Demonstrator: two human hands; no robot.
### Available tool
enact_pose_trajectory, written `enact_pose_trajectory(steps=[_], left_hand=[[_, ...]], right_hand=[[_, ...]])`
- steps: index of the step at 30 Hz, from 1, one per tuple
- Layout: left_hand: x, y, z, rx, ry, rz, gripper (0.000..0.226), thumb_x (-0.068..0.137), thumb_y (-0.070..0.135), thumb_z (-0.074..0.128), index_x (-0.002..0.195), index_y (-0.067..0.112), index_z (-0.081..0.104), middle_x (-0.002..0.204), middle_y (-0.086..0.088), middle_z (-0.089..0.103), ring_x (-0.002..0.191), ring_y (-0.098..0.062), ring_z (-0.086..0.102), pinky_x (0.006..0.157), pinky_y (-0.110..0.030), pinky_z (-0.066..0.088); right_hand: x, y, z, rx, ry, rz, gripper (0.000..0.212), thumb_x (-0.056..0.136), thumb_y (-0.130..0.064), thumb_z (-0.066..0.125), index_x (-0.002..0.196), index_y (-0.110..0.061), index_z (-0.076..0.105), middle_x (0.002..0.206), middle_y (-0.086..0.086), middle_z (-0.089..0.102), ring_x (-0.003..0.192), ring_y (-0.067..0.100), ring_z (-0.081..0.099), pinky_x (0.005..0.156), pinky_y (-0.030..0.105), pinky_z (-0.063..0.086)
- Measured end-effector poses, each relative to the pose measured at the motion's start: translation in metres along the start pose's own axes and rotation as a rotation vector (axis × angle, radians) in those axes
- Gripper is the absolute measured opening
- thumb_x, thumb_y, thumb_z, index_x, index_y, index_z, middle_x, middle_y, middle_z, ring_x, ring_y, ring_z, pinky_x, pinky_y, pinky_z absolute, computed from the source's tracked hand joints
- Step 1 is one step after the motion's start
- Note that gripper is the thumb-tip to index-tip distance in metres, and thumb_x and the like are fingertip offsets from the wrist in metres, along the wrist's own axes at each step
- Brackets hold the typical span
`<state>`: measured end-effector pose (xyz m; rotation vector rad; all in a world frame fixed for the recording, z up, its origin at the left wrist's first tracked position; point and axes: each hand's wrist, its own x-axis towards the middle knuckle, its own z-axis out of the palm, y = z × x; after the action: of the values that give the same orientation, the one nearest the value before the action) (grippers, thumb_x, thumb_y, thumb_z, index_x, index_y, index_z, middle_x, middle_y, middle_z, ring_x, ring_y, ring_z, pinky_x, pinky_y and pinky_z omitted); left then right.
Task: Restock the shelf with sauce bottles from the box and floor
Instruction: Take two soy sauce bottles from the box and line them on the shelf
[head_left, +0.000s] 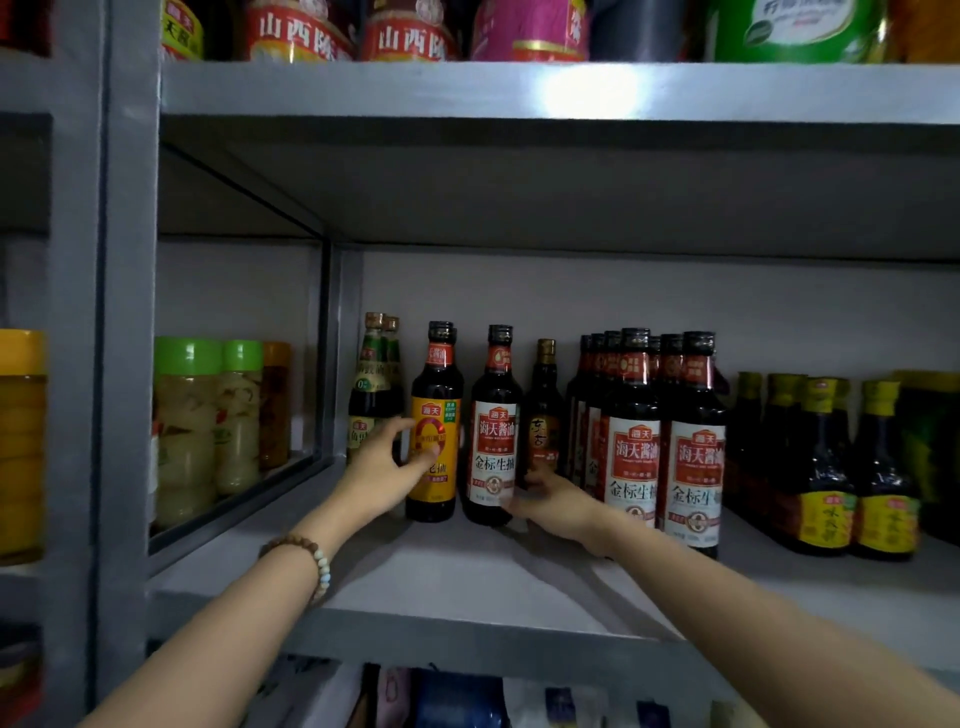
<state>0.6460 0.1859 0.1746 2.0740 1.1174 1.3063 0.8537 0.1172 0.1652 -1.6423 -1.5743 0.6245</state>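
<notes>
Both my arms reach into the middle grey shelf (467, 571). My left hand (382, 467) grips the yellow-labelled dark sauce bottle (436, 415), thumb across the label's front and fingers round its left side. My right hand (553, 501) is blurred and wraps the lower right side of the white-and-red-labelled soy sauce bottle (496, 415) beside it. Both bottles stand upright, close together. Just behind my right hand stands a smaller dark bottle with a gold cap (544, 400). The box and the floor are out of view.
A tight group of several white-and-red-labelled soy bottles (665, 441) stands to the right, then dark bottles with yellow labels (831, 467). Green-labelled bottles (374, 379) sit at the back left. Jars with green lids (208, 426) fill the left compartment. Large containers line the top shelf (519, 88).
</notes>
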Motion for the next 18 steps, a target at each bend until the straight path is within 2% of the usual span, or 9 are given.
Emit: enact_pose_trajectory(steps=[5, 8, 11, 14, 18], left_hand=[[-0.041, 0.037, 0.005, 0.036, -0.106, 0.024, 0.057, 0.086, 0.043, 0.06, 0.135, 0.021, 0.042, 0.138, 0.004, 0.047, 0.121, -0.011, 0.045, 0.094, -0.023, 0.034], [-0.071, 0.066, 0.023, 0.029, -0.17, 0.052, 0.051, 0.086, 0.042, 0.06, 0.131, 0.023, 0.045, 0.13, 0.008, 0.05, 0.117, -0.006, 0.046, 0.094, -0.022, 0.036], [-0.104, 0.098, 0.05, 0.051, -0.2, 0.072, 0.051, 0.085, 0.046, 0.06, 0.129, 0.024, 0.048, 0.13, 0.009, 0.052, 0.119, -0.007, 0.047, 0.096, -0.024, 0.038], [-0.143, 0.133, 0.086, 0.07, -0.2, 0.053, 0.051, 0.084, 0.046, 0.061, 0.127, 0.022, 0.05, 0.131, 0.006, 0.053, 0.121, -0.012, 0.048, 0.097, -0.026, 0.039], [-0.201, 0.18, 0.143, 0.067, -0.242, 0.035, 0.053, 0.083, 0.048, 0.062, 0.128, 0.022, 0.05, 0.132, 0.005, 0.053, 0.12, -0.01, 0.048, 0.093, -0.023, 0.037]], right_hand=[[-0.054, -0.007, -0.039, -0.187, -0.056, -0.047, 0.062, 0.091, -0.038, 0.058, 0.143, -0.012, 0.035, 0.147, 0.004, 0.04, 0.132, 0.019, 0.041, 0.103, 0.024, 0.033], [-0.098, 0.005, -0.071, -0.288, -0.046, -0.082, 0.065, 0.09, -0.041, 0.058, 0.144, -0.014, 0.035, 0.149, 0.003, 0.038, 0.134, 0.019, 0.039, 0.108, 0.026, 0.032], [-0.148, 0.032, -0.107, -0.39, 0.023, -0.101, 0.062, 0.09, -0.04, 0.059, 0.141, -0.014, 0.037, 0.148, 0.004, 0.037, 0.134, 0.018, 0.038, 0.108, 0.027, 0.032], [-0.2, 0.066, -0.145, -0.465, 0.082, -0.108, 0.061, 0.091, -0.037, 0.058, 0.141, -0.01, 0.037, 0.149, 0.007, 0.035, 0.136, 0.018, 0.034, 0.107, 0.022, 0.026], [-0.275, 0.118, -0.2, -0.515, 0.056, -0.03, 0.064, 0.09, -0.043, 0.056, 0.143, -0.014, 0.034, 0.152, 0.003, 0.031, 0.138, 0.018, 0.032, 0.109, 0.027, 0.026]])
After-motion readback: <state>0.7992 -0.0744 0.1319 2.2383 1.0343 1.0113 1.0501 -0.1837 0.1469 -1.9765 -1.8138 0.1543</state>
